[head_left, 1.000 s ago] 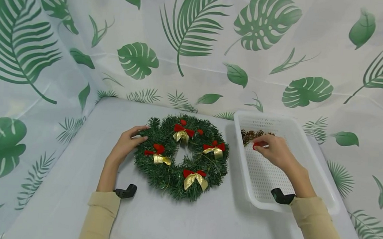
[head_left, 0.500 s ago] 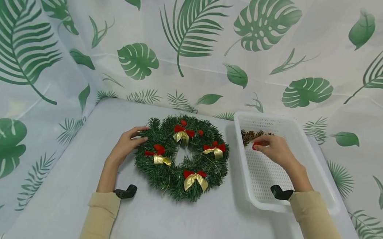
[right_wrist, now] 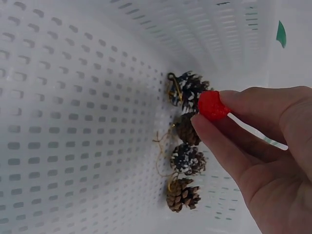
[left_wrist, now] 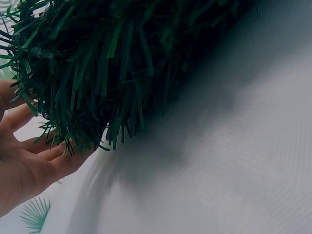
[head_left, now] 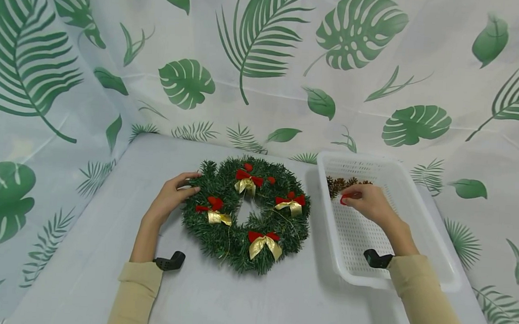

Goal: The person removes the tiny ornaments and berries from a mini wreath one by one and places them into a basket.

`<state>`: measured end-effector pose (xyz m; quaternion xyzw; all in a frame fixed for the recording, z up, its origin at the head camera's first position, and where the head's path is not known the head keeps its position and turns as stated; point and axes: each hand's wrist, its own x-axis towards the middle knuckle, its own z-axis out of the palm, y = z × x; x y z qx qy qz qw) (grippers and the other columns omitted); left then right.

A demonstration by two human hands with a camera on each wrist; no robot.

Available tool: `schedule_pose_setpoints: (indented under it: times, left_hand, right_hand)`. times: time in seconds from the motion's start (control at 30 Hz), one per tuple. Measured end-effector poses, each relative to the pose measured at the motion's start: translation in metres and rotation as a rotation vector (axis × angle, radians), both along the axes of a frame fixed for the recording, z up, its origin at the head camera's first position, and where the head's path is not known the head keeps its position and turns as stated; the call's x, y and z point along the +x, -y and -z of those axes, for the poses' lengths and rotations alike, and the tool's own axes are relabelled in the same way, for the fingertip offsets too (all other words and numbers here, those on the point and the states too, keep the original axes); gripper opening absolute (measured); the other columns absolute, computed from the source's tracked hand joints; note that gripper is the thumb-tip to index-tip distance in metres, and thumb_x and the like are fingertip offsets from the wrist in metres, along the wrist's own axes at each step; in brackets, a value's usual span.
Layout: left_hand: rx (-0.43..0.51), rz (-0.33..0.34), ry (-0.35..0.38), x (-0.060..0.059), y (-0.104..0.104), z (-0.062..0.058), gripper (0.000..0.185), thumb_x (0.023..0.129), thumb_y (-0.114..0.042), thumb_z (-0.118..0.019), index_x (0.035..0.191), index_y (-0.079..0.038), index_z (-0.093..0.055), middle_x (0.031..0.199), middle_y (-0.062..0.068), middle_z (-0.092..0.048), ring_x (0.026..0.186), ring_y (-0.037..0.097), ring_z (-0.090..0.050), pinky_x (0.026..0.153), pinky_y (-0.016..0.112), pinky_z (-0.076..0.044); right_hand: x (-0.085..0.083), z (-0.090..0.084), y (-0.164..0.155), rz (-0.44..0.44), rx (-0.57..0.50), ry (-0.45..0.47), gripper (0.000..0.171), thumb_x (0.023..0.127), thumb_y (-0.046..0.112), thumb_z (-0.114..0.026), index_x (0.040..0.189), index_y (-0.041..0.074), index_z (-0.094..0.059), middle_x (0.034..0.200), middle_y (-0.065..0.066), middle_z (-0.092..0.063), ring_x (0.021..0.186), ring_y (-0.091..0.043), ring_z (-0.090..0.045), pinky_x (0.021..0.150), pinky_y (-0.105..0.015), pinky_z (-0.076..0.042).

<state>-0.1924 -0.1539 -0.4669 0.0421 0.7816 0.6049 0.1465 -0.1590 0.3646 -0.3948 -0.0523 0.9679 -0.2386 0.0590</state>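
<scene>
Berry is pinched between thumb and fingertip of the right hand, over the basket near its left wall; its long axis follows the white stem back toward the palm. Cones line the far-left corner. A strip of bench separates basket from wreath, whose left edge the left hand touches, fingers loosely extended.

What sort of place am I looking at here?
Likely a makeshift craft corner, judging by the leaf-print sheeting, the bow-trimmed wreath and the white basket holding pine cones.
</scene>
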Motion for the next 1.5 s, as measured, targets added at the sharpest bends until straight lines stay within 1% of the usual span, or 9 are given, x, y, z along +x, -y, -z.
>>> schedule_pose_setpoints:
  times: [0.2,0.3,0.43,0.63,0.73,0.93,1.17,1.33,1.5]
  left_hand:
    - [0.005,0.002,-0.008,0.001,0.001,-0.001,0.05,0.104,-0.027,-0.064,0.152,-0.021,-0.052,0.162,0.018,-0.037,0.139,0.039,-0.05,0.091,0.041,-0.051]
    - [0.009,0.002,-0.007,0.001,0.001,0.0,0.049,0.104,-0.026,-0.064,0.151,-0.022,-0.053,0.161,0.018,-0.039,0.138,0.038,-0.051,0.088,0.039,-0.052]
    - [0.015,0.004,-0.009,0.001,0.001,0.0,0.049,0.104,-0.026,-0.064,0.151,-0.021,-0.053,0.159,0.018,-0.041,0.137,0.038,-0.053,0.086,0.037,-0.052]
    - [0.02,0.004,-0.017,0.0,0.002,0.0,0.05,0.104,-0.025,-0.064,0.152,-0.018,-0.052,0.16,0.019,-0.039,0.137,0.038,-0.052,0.089,0.037,-0.052]
    - [0.03,0.009,-0.023,0.0,0.002,0.001,0.051,0.104,-0.024,-0.064,0.153,-0.016,-0.051,0.16,0.02,-0.04,0.136,0.039,-0.052,0.09,0.038,-0.052]
    - [0.029,0.009,-0.027,0.0,0.003,0.001,0.05,0.104,-0.024,-0.064,0.152,-0.019,-0.052,0.159,0.019,-0.04,0.136,0.038,-0.053,0.09,0.039,-0.052]
    - [0.035,0.009,-0.031,0.0,0.002,0.001,0.047,0.104,-0.024,-0.064,0.15,-0.021,-0.055,0.159,0.016,-0.041,0.136,0.038,-0.053,0.093,0.043,-0.052]
    - [0.031,0.007,-0.037,0.0,0.001,0.0,0.048,0.104,-0.023,-0.064,0.15,-0.019,-0.054,0.161,0.017,-0.039,0.14,0.039,-0.049,0.099,0.048,-0.05]
    - [0.032,0.002,-0.03,-0.001,0.003,0.001,0.049,0.104,-0.022,-0.064,0.151,-0.018,-0.053,0.162,0.018,-0.038,0.139,0.04,-0.049,0.1,0.049,-0.049]
  right_hand:
    - [-0.004,0.008,0.002,-0.008,0.002,0.023,0.025,0.097,0.011,-0.07,0.115,-0.005,-0.074,0.104,-0.023,-0.075,0.095,-0.038,-0.072,0.08,-0.051,-0.058]
    - [-0.006,0.012,0.002,-0.021,-0.001,0.031,0.024,0.096,0.011,-0.069,0.114,-0.005,-0.074,0.102,-0.022,-0.076,0.093,-0.037,-0.072,0.078,-0.05,-0.058]
    - [-0.01,0.016,0.002,-0.044,0.002,0.022,0.02,0.095,0.008,-0.069,0.11,-0.005,-0.075,0.096,-0.018,-0.076,0.085,-0.03,-0.072,0.074,-0.045,-0.058]
    - [-0.014,0.018,0.004,-0.073,0.026,0.023,0.014,0.093,0.007,-0.072,0.103,-0.002,-0.076,0.09,-0.013,-0.076,0.078,-0.023,-0.07,0.069,-0.038,-0.055]
    - [-0.015,0.02,0.006,-0.081,0.035,0.032,0.013,0.093,0.008,-0.073,0.101,-0.001,-0.077,0.089,-0.012,-0.076,0.077,-0.021,-0.07,0.069,-0.038,-0.055]
    - [-0.018,0.024,0.008,-0.092,0.044,0.064,0.01,0.093,0.008,-0.073,0.1,0.002,-0.076,0.09,-0.01,-0.076,0.077,-0.019,-0.069,0.069,-0.038,-0.055]
    - [-0.017,0.027,0.008,-0.104,0.058,0.101,0.01,0.093,0.008,-0.072,0.101,0.002,-0.075,0.094,-0.013,-0.077,0.079,-0.02,-0.07,0.069,-0.038,-0.055]
    - [-0.016,0.027,0.008,-0.117,0.064,0.096,0.009,0.093,0.007,-0.072,0.1,0.001,-0.075,0.092,-0.012,-0.077,0.077,-0.018,-0.069,0.068,-0.036,-0.055]
    - [-0.018,0.026,0.009,-0.126,0.067,0.092,0.008,0.092,0.005,-0.072,0.099,0.001,-0.075,0.09,-0.011,-0.077,0.077,-0.019,-0.07,0.068,-0.036,-0.055]
